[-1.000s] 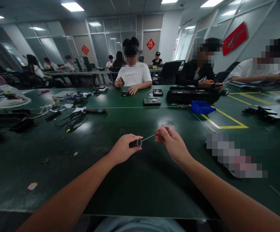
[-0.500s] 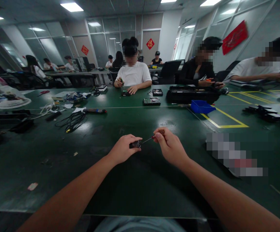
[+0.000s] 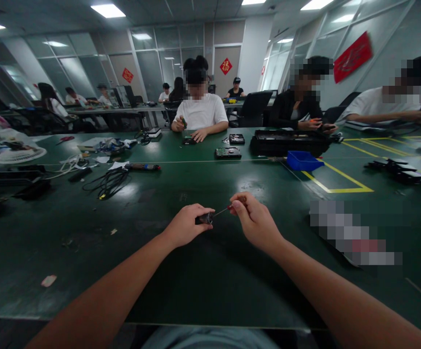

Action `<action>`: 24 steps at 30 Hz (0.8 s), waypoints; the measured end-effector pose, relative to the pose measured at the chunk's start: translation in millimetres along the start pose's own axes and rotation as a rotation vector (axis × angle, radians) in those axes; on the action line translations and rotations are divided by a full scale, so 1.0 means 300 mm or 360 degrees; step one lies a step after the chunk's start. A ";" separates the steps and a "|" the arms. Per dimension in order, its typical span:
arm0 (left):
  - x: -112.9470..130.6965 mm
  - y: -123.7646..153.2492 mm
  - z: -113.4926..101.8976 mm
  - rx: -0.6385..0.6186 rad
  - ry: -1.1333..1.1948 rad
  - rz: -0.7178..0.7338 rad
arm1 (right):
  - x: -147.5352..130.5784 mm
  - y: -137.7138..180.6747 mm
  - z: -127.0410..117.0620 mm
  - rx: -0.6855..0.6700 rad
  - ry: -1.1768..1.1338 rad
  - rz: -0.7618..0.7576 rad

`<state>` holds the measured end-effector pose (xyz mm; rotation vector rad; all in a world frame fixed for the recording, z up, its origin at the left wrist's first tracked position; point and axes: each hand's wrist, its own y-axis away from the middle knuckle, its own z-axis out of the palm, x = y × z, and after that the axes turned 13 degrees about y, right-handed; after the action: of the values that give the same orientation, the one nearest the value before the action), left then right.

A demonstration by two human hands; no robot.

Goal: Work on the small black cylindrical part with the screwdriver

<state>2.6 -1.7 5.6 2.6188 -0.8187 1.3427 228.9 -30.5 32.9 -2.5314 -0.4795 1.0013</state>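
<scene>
1. We see two bare hands close together over the near middle of a green table (image 3: 196, 286).
2. The left hand (image 3: 186, 225) has its fingers and thumb closed around a short dark tube (image 3: 204, 219). The tube's long axis runs roughly left to right, its open end facing right.
3. The right hand (image 3: 257, 219) pinches a thin screwdriver (image 3: 228, 207) by its handle. The shaft slants from far right to near left, pointing at the tube's open end; we cannot tell whether they touch.
4. Farther off, we find a black cable (image 3: 105, 183) left and a blue tray (image 3: 305, 161) right.
</scene>
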 end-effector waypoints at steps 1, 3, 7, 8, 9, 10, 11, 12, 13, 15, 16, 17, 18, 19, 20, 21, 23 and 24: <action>0.001 0.000 0.000 -0.0001 0.0000 -0.0003 | 0.000 -0.001 0.000 0.0004 0.0005 -0.0003; 0.004 0.000 -0.001 -0.0007 0.0002 -0.0008 | -0.001 -0.002 -0.001 0.0005 0.0020 -0.0011; 0.010 0.000 -0.002 -0.0012 -0.0004 -0.0017 | -0.002 -0.005 -0.002 0.0004 0.0090 -0.0039; 0.010 0.000 -0.002 -0.0012 -0.0005 -0.0024 | -0.001 -0.006 -0.001 0.0010 0.0116 -0.0042; 0.010 0.000 -0.001 -0.0010 -0.0006 -0.0034 | 0.001 -0.007 0.000 0.0020 0.0140 -0.0040; 0.009 0.000 -0.001 -0.0007 -0.0003 -0.0041 | 0.004 -0.008 0.002 0.0029 0.0161 -0.0033; 0.008 0.000 0.000 -0.0004 0.0003 -0.0042 | 0.007 -0.009 0.003 0.0037 0.0177 -0.0023; 0.007 0.000 0.001 0.0002 0.0015 -0.0036 | 0.009 -0.009 0.004 0.0044 0.0188 -0.0012; 0.007 0.000 0.002 0.0013 0.0030 -0.0027 | 0.010 -0.010 0.004 0.0047 0.0197 -0.0002; 0.008 0.000 0.002 0.0056 0.0069 -0.0016 | 0.011 -0.010 0.004 0.0053 0.0214 0.0014; 0.009 0.000 0.002 0.0091 0.0089 -0.0018 | 0.009 -0.010 0.003 0.0057 0.0219 0.0018; 0.012 0.000 0.001 0.0132 0.0107 -0.0030 | 0.007 -0.010 0.003 0.0063 0.0220 0.0022; 0.014 0.001 0.000 0.0173 0.0124 -0.0050 | 0.005 -0.010 0.001 0.0070 0.0217 0.0030; 0.017 0.001 0.000 0.0205 0.0140 -0.0077 | 0.003 -0.009 0.000 0.0075 0.0210 0.0039; 0.021 0.003 -0.001 0.0224 0.0156 -0.0104 | 0.001 -0.009 -0.001 0.0079 0.0198 0.0052; 0.024 0.004 -0.002 0.0229 0.0172 -0.0127 | 0.000 -0.008 -0.001 0.0079 0.0186 0.0066; 0.030 0.006 -0.002 0.0207 0.0191 -0.0148 | -0.001 -0.007 -0.003 0.0083 0.0164 0.0093; 0.033 0.007 -0.001 0.0189 0.0182 -0.0147 | -0.001 -0.006 -0.003 0.0085 0.0155 0.0104</action>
<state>6.1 -7.5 13.1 2.6010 -0.6130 1.5431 229.1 -29.3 34.7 -2.5488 -0.3397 0.8963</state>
